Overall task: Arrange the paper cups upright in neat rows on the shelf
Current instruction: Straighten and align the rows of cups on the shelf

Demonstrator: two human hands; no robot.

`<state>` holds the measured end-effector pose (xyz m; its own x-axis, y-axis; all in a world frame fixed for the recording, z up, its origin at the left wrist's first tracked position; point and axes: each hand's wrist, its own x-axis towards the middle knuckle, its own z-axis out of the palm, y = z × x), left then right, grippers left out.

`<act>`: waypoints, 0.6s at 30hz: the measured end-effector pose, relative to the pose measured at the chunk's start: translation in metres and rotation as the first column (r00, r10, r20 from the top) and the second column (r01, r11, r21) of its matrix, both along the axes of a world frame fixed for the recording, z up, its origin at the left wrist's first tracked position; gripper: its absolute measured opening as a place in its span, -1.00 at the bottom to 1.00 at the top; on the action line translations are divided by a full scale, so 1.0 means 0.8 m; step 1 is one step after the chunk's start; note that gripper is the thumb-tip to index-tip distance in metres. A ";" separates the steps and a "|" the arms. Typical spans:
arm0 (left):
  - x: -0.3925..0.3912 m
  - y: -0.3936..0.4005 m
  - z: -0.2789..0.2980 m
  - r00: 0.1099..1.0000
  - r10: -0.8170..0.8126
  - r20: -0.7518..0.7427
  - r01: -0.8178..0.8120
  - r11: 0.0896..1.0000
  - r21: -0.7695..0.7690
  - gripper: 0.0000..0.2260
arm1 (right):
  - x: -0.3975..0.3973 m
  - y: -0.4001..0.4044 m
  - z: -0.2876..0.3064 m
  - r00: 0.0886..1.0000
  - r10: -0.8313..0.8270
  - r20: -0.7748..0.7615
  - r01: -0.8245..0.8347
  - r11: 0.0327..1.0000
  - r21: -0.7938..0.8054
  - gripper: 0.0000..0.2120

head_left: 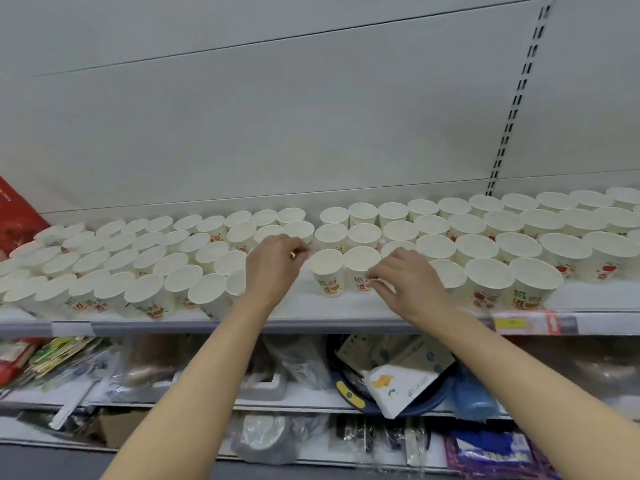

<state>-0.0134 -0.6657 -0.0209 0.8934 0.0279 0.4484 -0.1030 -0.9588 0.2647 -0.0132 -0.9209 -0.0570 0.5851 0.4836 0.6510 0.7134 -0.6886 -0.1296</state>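
Paper cups (363,233) fill the white shelf (311,306) in upright rows, left to right, against a pale back panel (277,116) with a slotted upright (512,109) at the right. Price tag (526,322) on the near edge, cluttered lower shelves (207,375) beneath. Left hand (275,263) is up among the cups left of centre, fingers curled in, tips pinched at a rim; which cup, hard to say, the hand covers it. Right hand (408,282) sits at the near row, fingers bunched, pinching the side of a printed cup (362,268). Another cup (327,271) stands just left of it. Far-left cups blur and run out of view beside something red (17,216).
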 end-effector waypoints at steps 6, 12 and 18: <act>0.081 0.055 0.013 0.981 -0.094 -0.170 0.103 0.994 0.043 -0.79 | 0.022 0.087 -0.012 0.989 -0.122 -0.083 0.113 0.988 -0.101 -0.64; 0.139 0.067 0.009 0.928 -0.226 -0.296 0.292 0.935 0.202 -0.69 | 0.034 0.115 -0.006 0.967 -0.234 -0.102 0.214 0.962 -0.171 -0.78; 0.158 0.067 -0.006 0.900 -0.312 -0.305 0.373 0.913 0.167 -0.83 | 0.033 0.126 -0.014 0.927 -0.339 -0.158 0.325 0.940 -0.105 -0.89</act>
